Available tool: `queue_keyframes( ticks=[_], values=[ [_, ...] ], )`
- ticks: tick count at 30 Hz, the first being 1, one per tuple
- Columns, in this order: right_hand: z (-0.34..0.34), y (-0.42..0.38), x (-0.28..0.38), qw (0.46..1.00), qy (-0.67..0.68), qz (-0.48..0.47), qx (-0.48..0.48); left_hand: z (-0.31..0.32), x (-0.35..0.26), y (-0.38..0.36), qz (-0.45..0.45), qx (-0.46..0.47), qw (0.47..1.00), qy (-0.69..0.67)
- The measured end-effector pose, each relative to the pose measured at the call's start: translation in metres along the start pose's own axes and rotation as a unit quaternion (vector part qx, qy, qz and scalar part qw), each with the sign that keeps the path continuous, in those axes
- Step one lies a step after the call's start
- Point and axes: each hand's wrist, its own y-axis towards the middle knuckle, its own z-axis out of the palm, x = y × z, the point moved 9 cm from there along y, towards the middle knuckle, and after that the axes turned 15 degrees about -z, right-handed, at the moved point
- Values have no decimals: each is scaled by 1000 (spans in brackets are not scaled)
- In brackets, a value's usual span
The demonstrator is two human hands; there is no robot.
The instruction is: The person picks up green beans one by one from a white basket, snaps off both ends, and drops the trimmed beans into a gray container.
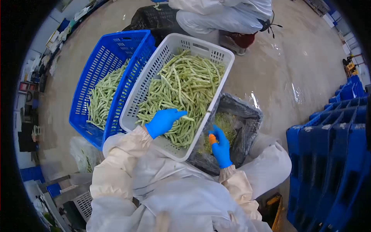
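My left hand (164, 122), in a blue glove, is closed on a green bean (188, 118) above the white crate (128, 112). Many long green beans (193, 85) fill that crate in a loose heap. My right hand (221, 150), also gloved in blue, is closed round a small tool with an orange handle (212, 139); its working end is too small to make out. Under my right hand, a container lined with a dark plastic bag (247, 112) holds thin green trimmings (226, 123).
A blue crate (87, 83) with more beans stands left of the white one. Another person in white (220, 19) sits ahead, beside a black crate (148, 19). Stacked blue pallets (324, 154) stand on the right. A clear plastic bag (83, 152) lies at the left; the floor (270, 77) looks wet.
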Motion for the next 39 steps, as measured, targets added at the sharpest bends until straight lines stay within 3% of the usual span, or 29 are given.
queue_keyframes(
  ticks=[2, 6, 9, 16, 18, 20, 21, 22, 23, 24, 26, 27, 28, 29, 30, 31, 33, 34, 35, 36, 37, 39],
  values=[
    [4, 2, 19, 997, 45, -61, 26, -4, -27, -16, 5, 6, 1000, -1],
    [22, -12, 26, 981, 163, -34, 95, -7, -64, -38, 13, -10, 1000, -17],
    [22, -19, 42, 974, 167, -50, 144, -3, -74, -50, 21, -37, 998, -42],
    [11, -31, 51, 978, 119, -107, 135, -7, -90, -64, 7, -40, 998, -41],
    [5, -32, 45, 986, 86, -69, 121, -2, -94, -65, 3, -33, 998, -46],
    [0, -31, 43, 987, 134, -45, 78, 9, -86, -61, -51, -20, 977, -208],
    [-4, -31, 39, 983, 180, -20, 37, 16, -89, -60, -51, -22, 977, -206],
    [-5, -29, 42, 983, 180, -21, 36, 36, -82, -56, -122, 51, 923, -362],
    [-7, -27, 46, 969, 243, -28, 23, 59, -79, -55, -188, 122, 834, -504],
    [-10, -26, 50, 952, 304, -35, 9, 66, -87, -52, -187, 121, 834, -504],
    [-12, -25, 50, 951, 306, -34, 16, 76, -97, -47, -193, 110, 695, -683],
    [-12, -26, 48, 950, 309, -31, 21, 76, -95, -42, -191, 112, 695, -684],
    [-15, -28, 42, 951, 308, -31, 18, 69, -92, -32, -169, 103, 600, -775],
    [-26, -30, 26, 949, 312, -5, -44, 61, -86, -21, -145, 90, 494, -852],
    [-37, -31, 9, 943, 315, 19, -103, 47, -79, -13, -148, 55, 467, -870],
    [-46, -30, -5, 944, 315, 16, -102, 37, -75, -6, -146, 54, 468, -870],
    [-76, -44, -63, 941, 215, 150, -214, 16, -64, 4, -121, 20, 420, -899],
    [-71, -43, -72, 941, 217, 148, -215, 11, -62, 8, -117, 6, 408, -906],
    [-61, -35, -70, 983, 98, 102, -120, 9, -65, 12, -115, 8, 409, -905],
    [-49, -30, -64, 998, -26, 55, -23, 4, -64, 13, -128, -26, 451, -883],
    [-42, -33, -51, 998, -28, 53, -24, -1, -64, 13, -142, -61, 490, -858],
    [-9, -36, 17, 974, 225, -24, 6, -1, -74, 15, -164, -85, 493, -850]
  ],
)
